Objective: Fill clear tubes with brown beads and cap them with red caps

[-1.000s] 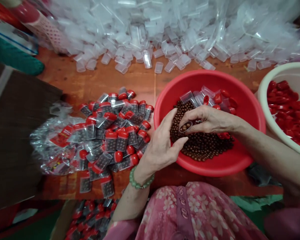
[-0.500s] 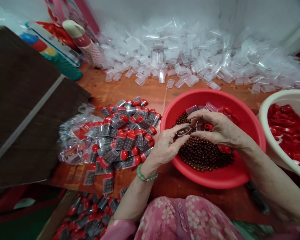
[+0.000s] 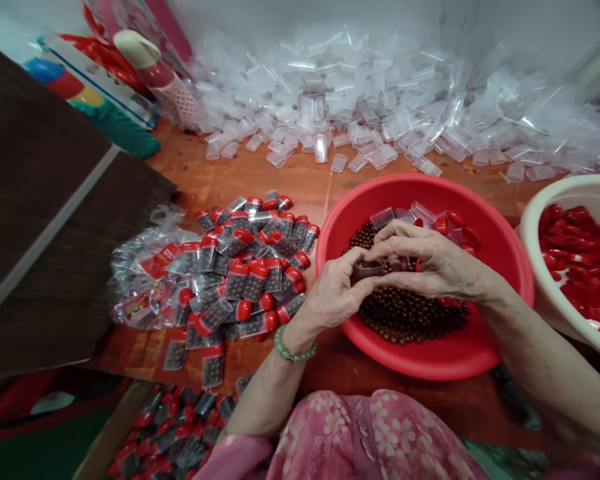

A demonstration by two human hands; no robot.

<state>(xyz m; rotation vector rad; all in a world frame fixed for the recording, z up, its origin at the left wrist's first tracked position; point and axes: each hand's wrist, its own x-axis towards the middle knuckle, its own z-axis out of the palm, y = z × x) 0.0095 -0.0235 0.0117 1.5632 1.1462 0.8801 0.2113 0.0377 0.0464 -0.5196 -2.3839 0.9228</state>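
My left hand, with a green bead bracelet at its wrist, grips a small clear plastic case on its side edges. Dark contents show in the case's open end. My right hand is curled, thumb and fingertips meeting the case; a bit of red shows inside its curl, mostly hidden. Both hands are above a red basin holding brown beads, several clear cases and red caps.
Filled red-capped cases lie heaped on the wooden table at left, beside a clear plastic bag. Empty clear cases line the back. A white tub of red caps stands right; a dark box stands left.
My right hand has moved left and closed in on the case, its fingertips now meeting my left hand's. The case has tilted, and its opening shows less from above.
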